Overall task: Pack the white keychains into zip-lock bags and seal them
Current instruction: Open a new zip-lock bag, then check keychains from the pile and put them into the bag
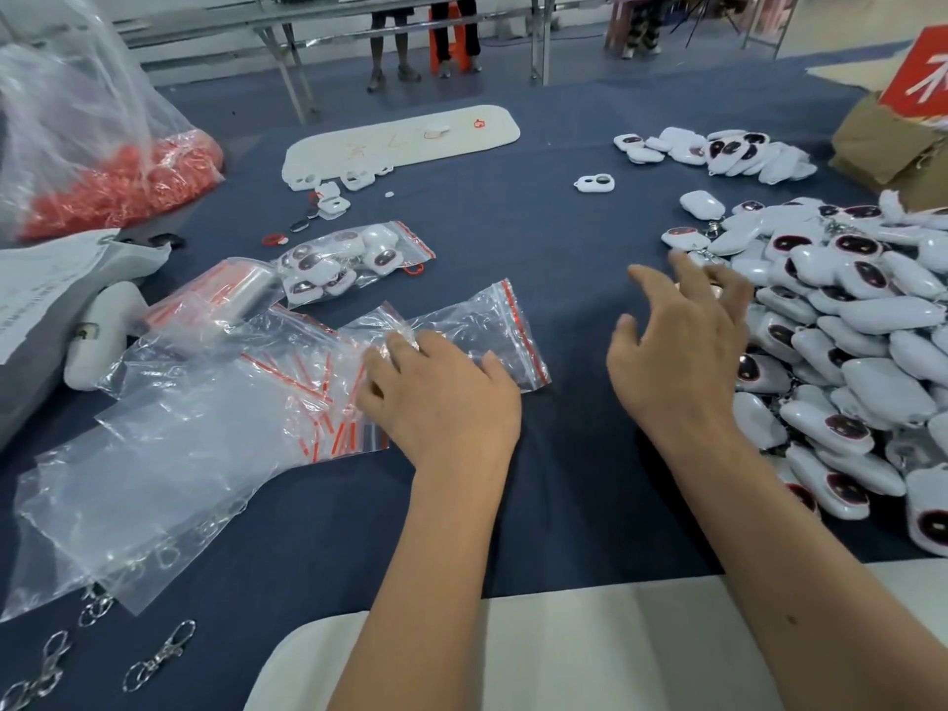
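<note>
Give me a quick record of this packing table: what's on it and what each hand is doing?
surface: blue cloth table
loose stock: pile of white keychains, at right
already filled: packed zip-lock bag
in progress: empty zip-lock bag
left hand: fingers on the empty bag
right hand: open, fingers spread, reaching toward the pile
also there: metal clasps; bag of red rings

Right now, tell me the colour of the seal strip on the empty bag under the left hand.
Red, on the clear zip-lock bag; head view.
</note>
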Available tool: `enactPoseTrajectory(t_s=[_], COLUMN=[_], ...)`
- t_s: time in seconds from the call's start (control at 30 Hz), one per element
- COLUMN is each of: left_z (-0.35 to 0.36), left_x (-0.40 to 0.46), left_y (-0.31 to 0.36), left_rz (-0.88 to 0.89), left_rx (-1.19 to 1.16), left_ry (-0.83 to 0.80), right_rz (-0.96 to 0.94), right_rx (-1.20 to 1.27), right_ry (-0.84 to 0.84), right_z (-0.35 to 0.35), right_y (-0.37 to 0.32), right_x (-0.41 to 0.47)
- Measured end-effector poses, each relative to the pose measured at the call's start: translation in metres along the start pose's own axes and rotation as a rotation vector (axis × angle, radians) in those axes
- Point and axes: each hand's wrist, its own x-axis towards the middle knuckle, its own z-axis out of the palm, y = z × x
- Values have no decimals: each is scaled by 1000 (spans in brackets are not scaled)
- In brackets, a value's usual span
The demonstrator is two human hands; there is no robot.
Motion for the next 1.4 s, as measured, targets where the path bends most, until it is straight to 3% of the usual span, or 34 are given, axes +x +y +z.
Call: enactPoseTrajectory(t_s=[0.13,0.3,0.43,0.53,0.7,0.83,0.93,1.07,1.4], left_z=[-5,-5,-5,-5,-2,-4,-6,-7,-9], left_x=[2,1,2,2,3,6,10,15,16], left_y=[0,5,8,11,12,10,7,1,-5], left_rz=[76,309,385,364,254,172,92,10,60], left_rx=[-154,-589,-758,-858,-1003,-1172,-1241,-1321,-1309], left_ry=[237,364,269,152,-79,-220,-258,-260,-348], right_rz=[53,-81,-105,-133,-86,-96,-186,-140,-41], right_rx=[-300,-25,-88,37,585,892,961,1074,1143], right_ry=[-267,-116,-158,-175,-152,-275,-393,-513,-490], right_z=[-1,7,13,14,9,7,7,10,15], right_y=[7,5,7,8,-7,-18,-22,-18,-17], right_x=[6,2,3,4,-4,-10,-12,-9,-8])
